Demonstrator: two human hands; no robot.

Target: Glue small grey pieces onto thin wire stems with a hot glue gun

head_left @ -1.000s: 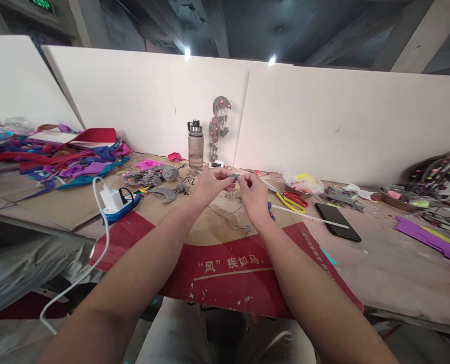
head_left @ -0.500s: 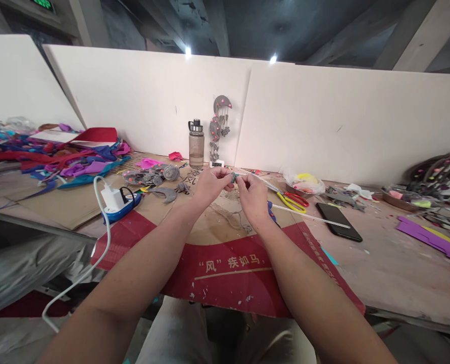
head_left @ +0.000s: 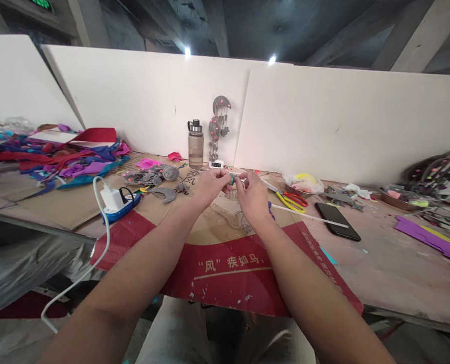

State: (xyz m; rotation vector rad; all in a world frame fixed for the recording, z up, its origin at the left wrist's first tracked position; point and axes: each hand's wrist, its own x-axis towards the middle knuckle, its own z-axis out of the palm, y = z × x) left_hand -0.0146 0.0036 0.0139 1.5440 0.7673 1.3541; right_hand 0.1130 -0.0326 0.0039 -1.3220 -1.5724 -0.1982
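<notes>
- Over the last 1 second, the fingertips of the left hand point(head_left: 211, 188) and right hand point(head_left: 254, 194) shifted slightly around a small teal-grey piece point(head_left: 233, 179); it showed less of itself, more covered by the fingers.
- That suggested fine handling by the fingertips, with the piece turned or pressed rather than put down; which of the 2, I could not tell.
- The left hand pinched the piece between thumb and forefinger, the other fingers curled below.
- The right hand pinched at its opposite side, thumb and forefinger close together, partly hiding the contact.
- The piece sat between the 2 hands, raised above the brown part of the cardboard sheet point(head_left: 209, 237).
- It looked tiny and probably soft, with a teal tint against grey; its full outline was hidden.
- Below the hands, loose grey thread point(head_left: 228, 217) lay on the cardboard in the same place as before.
- The grey crescent point(head_left: 167, 194), yarn ball point(head_left: 170, 173) and red-and-yellow-handled tool point(head_left: 299, 203) had not moved on the worktop.
</notes>
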